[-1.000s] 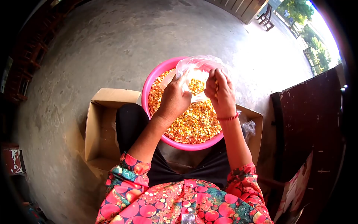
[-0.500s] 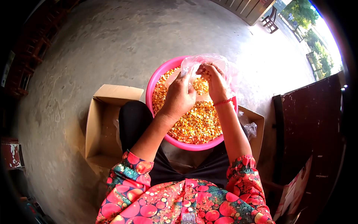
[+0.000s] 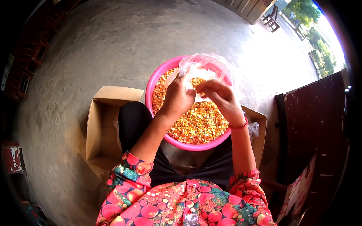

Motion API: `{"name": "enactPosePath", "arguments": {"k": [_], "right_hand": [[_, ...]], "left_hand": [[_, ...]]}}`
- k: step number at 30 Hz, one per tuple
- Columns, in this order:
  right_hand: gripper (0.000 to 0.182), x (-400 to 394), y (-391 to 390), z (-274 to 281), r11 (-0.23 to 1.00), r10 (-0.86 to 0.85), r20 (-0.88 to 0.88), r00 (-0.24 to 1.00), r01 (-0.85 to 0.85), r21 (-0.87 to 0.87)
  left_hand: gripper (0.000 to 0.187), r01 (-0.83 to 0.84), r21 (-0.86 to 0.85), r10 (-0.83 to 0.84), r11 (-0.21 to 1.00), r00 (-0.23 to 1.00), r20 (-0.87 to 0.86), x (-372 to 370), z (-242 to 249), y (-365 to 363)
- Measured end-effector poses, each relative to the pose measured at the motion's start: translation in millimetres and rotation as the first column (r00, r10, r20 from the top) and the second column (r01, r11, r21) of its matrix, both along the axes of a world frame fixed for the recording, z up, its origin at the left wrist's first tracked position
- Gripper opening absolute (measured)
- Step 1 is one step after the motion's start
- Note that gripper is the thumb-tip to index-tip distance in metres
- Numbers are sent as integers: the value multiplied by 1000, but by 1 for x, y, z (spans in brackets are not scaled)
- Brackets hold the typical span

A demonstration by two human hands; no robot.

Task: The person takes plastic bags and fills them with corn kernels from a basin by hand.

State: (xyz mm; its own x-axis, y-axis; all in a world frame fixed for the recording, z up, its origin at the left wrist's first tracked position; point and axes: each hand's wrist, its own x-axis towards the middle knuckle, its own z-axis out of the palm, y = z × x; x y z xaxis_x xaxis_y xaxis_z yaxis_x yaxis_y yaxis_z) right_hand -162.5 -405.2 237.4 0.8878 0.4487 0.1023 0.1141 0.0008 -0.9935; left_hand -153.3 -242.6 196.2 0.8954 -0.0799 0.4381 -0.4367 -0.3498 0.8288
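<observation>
A clear plastic bag (image 3: 213, 62) with yellow corn kernels inside lies over a pink basin (image 3: 151, 88). Loose corn kernels (image 3: 200, 126) fill the basin around and below it. On the bag's left side my left hand (image 3: 178, 96) is closed, its thumb and fingers gripping the plastic. My right hand (image 3: 222, 98), a red bracelet at its wrist, is pinched at the near edge of the bag beside my left thumb. Its fingertips are partly hidden, but they seem to grip the plastic.
An open cardboard box (image 3: 100, 132) stands left of my knee. Another box (image 3: 260, 141) with crumpled plastic (image 3: 253, 129) is at the right. Dark red furniture (image 3: 316, 109) borders the right side. A chair (image 3: 271, 20) stands far off by the doorway.
My right hand has moved toward me, from the bag's far right side to its near edge. My left hand keeps its hold on the plastic, shifted slightly.
</observation>
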Motion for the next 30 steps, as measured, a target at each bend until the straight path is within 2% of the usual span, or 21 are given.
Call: {"name": "enactPosePath", "arguments": {"k": [2,4,6,8,9,10,12,14,16,18,20,24,26,30], "right_hand": [[14,-21,-20,0,997,79,-95,992,-80,-1],[11,-38,-35,-8,990,-13,-57,998,4,-142],[9,-39,-55,-38,944,-206,167,964,241,-225],[11,-36,-67,-75,767,-432,409,804,566,-301],[17,-37,-71,-89,682,-511,386,768,636,-361],[27,-34,-73,-101,616,-436,545,716,679,-400],[36,-33,-69,-111,589,-379,468,798,598,-544],[35,-36,-53,-115,526,-336,546,767,634,-566],[33,-37,-38,-114,569,-320,557,766,626,-534],[29,-35,-26,-109,633,-251,661,707,637,-441],[20,-39,-18,-105,668,-247,607,756,586,-459],[12,-37,-10,-104,642,-204,655,728,604,-472],[9,-35,-9,-104,695,-180,640,747,557,-455],[8,-32,-10,-101,686,-127,667,734,551,-475]], "left_hand": [[61,-16,7,17,1000,999,-45,0,2,-1],[61,11,-38,-14,999,998,-69,-1,2,0],[60,11,-42,-14,999,997,-79,-2,1,-1],[60,5,8,-5,1000,999,-34,-1,3,-2],[60,10,9,-10,1000,999,-32,-1,3,-2],[60,13,2,-13,1000,999,-47,-2,3,-3],[59,14,-1,-14,1000,998,-59,-1,2,-2],[59,-8,19,9,1000,998,-54,-1,1,-1],[59,-8,17,9,1000,998,-70,-2,5,-1],[60,-7,14,8,1000,996,-88,-2,5,-1],[60,-9,45,10,999,1000,-24,-1,3,-1],[61,-1,16,2,1000,999,-38,0,-1,-1],[61,-9,35,8,999,999,37,2,-3,-1],[60,10,7,-10,1000,1000,-15,0,-1,0]]}}
